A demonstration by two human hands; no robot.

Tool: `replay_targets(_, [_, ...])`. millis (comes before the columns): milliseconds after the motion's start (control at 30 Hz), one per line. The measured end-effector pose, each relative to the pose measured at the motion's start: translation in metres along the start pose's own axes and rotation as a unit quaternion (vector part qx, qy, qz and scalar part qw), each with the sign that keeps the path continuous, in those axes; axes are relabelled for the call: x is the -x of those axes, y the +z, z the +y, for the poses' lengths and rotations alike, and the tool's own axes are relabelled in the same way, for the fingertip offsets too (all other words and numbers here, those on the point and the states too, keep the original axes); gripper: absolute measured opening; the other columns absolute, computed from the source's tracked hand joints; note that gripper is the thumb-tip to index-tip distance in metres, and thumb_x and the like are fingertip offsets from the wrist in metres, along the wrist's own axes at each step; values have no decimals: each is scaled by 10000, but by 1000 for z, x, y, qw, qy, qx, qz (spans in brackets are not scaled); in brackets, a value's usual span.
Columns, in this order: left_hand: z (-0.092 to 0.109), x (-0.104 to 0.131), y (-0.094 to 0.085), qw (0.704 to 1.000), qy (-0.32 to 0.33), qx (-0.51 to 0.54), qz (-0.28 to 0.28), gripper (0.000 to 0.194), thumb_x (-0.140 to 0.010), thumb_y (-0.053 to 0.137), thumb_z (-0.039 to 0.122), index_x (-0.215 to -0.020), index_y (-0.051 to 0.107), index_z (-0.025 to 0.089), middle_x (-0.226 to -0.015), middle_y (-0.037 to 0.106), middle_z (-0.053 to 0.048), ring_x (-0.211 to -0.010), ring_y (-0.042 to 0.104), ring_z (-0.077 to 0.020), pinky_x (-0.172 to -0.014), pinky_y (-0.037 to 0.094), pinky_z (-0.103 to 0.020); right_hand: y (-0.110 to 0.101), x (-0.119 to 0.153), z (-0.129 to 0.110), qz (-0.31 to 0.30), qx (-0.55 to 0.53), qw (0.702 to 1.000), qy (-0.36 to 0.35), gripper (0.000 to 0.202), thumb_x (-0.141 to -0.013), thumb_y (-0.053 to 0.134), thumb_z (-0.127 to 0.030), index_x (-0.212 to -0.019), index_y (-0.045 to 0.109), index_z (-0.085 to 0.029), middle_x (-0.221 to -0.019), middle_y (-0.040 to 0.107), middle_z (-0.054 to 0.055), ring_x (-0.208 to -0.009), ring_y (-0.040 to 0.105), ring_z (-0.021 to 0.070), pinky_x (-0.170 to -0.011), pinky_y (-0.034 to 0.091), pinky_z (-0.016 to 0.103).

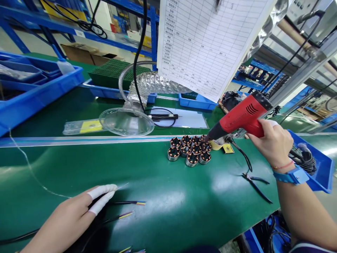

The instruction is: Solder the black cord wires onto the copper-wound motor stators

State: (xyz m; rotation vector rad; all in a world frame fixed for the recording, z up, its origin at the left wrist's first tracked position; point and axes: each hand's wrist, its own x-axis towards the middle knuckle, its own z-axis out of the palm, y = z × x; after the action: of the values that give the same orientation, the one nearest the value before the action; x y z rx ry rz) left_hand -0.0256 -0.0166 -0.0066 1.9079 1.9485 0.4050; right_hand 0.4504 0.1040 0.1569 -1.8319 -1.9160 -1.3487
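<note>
Cable ends (132,213) seen near left; fine strand (122,186) pinched in left hand (76,211). Red heat gun (240,114) gripped by right hand (275,142), long axis slanted down-left toward wound cores (192,160) on surface (147,175).

Red heat gun (240,114), right of frame, gripped in right hand (276,144), nozzle at the cluster of round copper-wound stators (192,150), centre. Left hand (81,207), lower left, white-covered fingertips pinching a thin strand (123,186). Black-handled pliers (255,186), lower right. Printed form (207,45), upper centre, above a clear funnel (126,122).
</note>
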Motion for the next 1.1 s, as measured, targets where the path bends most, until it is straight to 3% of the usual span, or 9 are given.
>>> replay_targets(233, [3, 1, -2, 1000, 15, 11, 12, 513, -700, 323, 549, -953, 656, 253, -1006, 661, 19, -925, 623, -221, -839, 491, -374, -10, -12, -8, 30, -20, 999, 20, 501, -764, 425, -555, -1091, 519, -186, -811, 579, 110, -702, 490, 218, -591, 234, 289])
replay_targets(567, [3, 3, -2, 999, 37, 21, 28, 502, -716, 326, 538, -939, 664, 242, -986, 669, 22, -908, 630, -208, -831, 501, -347, -14, -24, -36, 41, -71, 996, -23, 466, -767, 443, -516, -1075, 527, -176, -856, 576, 90, -728, 493, 221, -594, 242, 290])
replay_targets(767, [2, 3, -1, 998, 47, 18, 35, 485, -723, 326, 522, -937, 664, 248, -983, 669, 25, -900, 634, -203, -816, 509, -339, -14, -24, -35, 42, -72, 996, -20, 443, -755, 479, -491, -1070, 528, -184, -851, 584, 87, -728, 506, 220, -589, 245, 287])
replay_targets(1100, [7, 2, -4, 999, 35, 15, 31, 504, -706, 320, 534, -925, 666, 239, -971, 674, 17, -894, 635, -211, -810, 508, -353, -33, -18, -29, 15, -84, 996, -37, 464, -731, 513, -522, -1060, 535, -196, -879, 616, 78, -734, 539, 211, -574, 274, 272])
